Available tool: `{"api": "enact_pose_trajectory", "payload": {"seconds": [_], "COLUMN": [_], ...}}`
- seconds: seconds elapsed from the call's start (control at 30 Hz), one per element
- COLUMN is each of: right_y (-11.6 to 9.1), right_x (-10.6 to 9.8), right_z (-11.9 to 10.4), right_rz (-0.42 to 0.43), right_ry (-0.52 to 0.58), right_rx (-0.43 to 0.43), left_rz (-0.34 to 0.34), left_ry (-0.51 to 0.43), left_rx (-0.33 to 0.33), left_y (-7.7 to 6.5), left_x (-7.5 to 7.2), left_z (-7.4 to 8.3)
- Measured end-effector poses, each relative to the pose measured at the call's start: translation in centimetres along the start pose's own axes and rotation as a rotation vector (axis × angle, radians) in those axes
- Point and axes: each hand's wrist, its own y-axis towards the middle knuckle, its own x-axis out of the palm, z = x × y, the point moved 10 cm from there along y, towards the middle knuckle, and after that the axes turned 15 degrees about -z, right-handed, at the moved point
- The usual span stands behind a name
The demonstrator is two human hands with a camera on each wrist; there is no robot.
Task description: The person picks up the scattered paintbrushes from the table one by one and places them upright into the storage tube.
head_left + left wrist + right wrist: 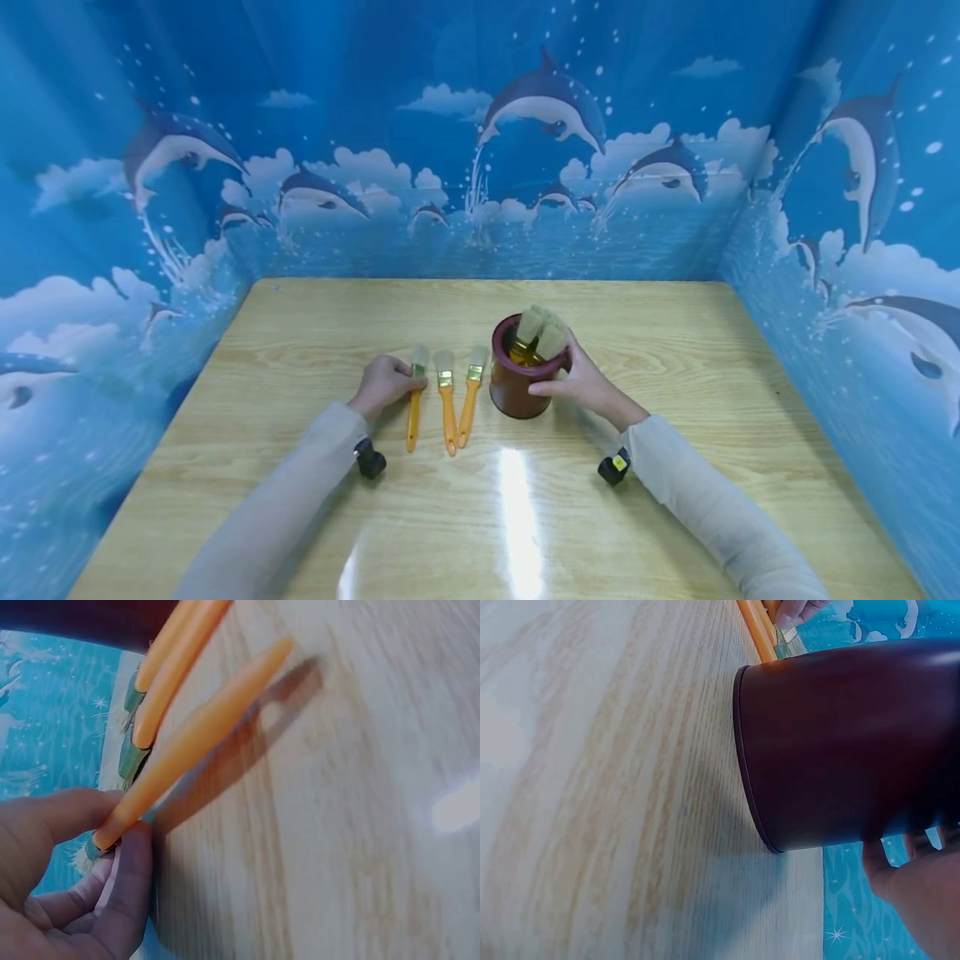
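Note:
My left hand [385, 385] pinches a paintbrush [414, 421] between thumb and fingers, close to its gold metal band. Its orange handle [202, 742] points toward me, casting a shadow on the wood in the left wrist view. Just right of it lie two similar paintbrushes, a middle one [448, 410] and one beside the pot [470, 400], bristles away from me. My right hand [583, 387] grips a brown cylindrical pot [517, 390] at its right side, thumb in front; its other fingers are partly hidden. Pale-bristled brushes [542, 332] stand bristles up in the pot, leaning right.
Everything rests on a light wood-grain table [337, 317]. A blue curtain [420, 167] printed with dolphins surrounds its back and sides. Black wrist cameras, left [370, 458] and right [614, 467], hang below the sleeves. Bright glare [521, 517] lies on the near tabletop.

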Motion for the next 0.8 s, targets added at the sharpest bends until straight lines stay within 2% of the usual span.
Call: {"api": "enact_pose_trajectory", "payload": {"seconds": [0.23, 0.37, 0.6, 0.73, 0.8], "right_y": [0.0, 0.0, 0.0, 0.0, 0.0], "right_x": [0.0, -0.1, 0.0, 0.0, 0.1], "right_z": [-0.2, -0.2, -0.2, -0.2, -0.1], "right_rz": [-0.001, -0.001, -0.003, -0.004, -0.003], "right_ry": [-0.005, -0.006, -0.005, -0.001, 0.0], "right_rx": [-0.015, -0.017, -0.015, -0.017, -0.015], "left_rz": [-0.029, -0.038, -0.044, -0.066, -0.078], "left_ry": [-0.086, -0.102, -0.094, -0.113, -0.115], "left_rx": [-0.004, 0.004, 0.053, 0.082, 0.117], "left_y": [-0.3, -0.9, -1.6, -1.9, -2.1], "left_x": [-0.7, -1.5, -3.0, -3.3, -3.4], "left_z": [-0.6, -0.3, 1.4, 2.6, 3.6]}}
